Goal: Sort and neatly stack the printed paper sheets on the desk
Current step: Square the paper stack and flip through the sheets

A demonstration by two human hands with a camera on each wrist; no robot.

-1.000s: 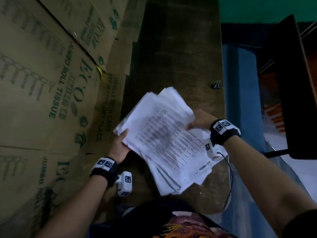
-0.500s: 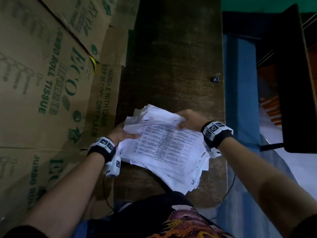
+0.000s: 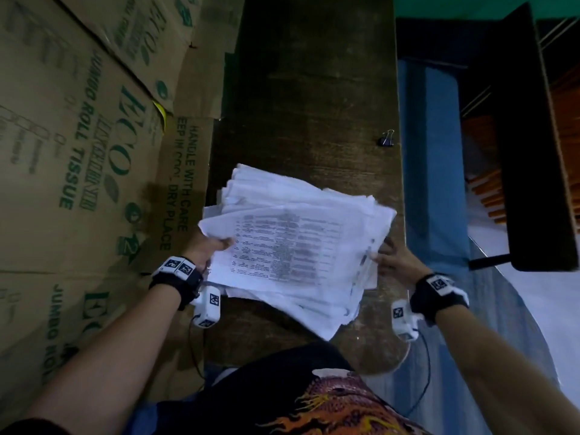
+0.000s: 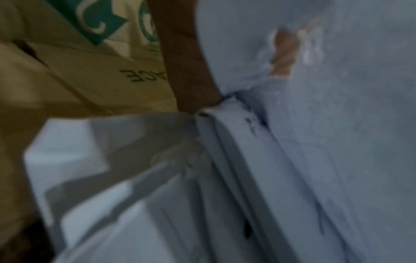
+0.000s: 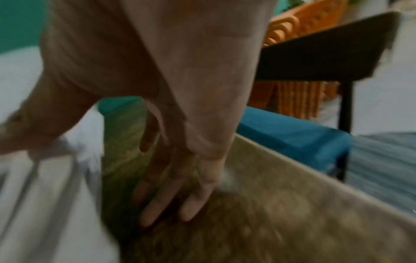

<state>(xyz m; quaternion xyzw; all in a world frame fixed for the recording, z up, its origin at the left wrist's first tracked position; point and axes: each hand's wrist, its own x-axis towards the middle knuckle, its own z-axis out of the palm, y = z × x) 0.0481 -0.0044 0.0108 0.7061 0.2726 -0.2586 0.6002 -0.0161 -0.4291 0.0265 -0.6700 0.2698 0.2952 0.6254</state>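
Observation:
A thick, uneven stack of printed paper sheets point(image 3: 292, 243) lies on the dark wooden desk point(image 3: 314, 89), its edges fanned out. My left hand point(image 3: 207, 249) grips the stack's left edge, thumb on the top sheet. In the left wrist view the paper sheets point(image 4: 292, 160) fill the frame, with a finger point(image 4: 186, 62) along their edge. My right hand point(image 3: 392, 262) is at the stack's right edge with straight fingers. In the right wrist view the right hand point(image 5: 171, 178) has its fingers spread flat over the desk point(image 5: 270, 222) beside the blurred paper sheets point(image 5: 45, 204).
A black binder clip point(image 3: 387, 140) lies near the desk's right edge. Cardboard boxes point(image 3: 78, 152) printed with green letters line the left side. A blue mat point(image 3: 433, 167) and a dark stool point(image 3: 533, 152) are on the floor to the right.
The stack has turned and spread wider on the desk. My right hand has come off the top of the sheets and moved to their right edge. My left hand still holds the left edge.

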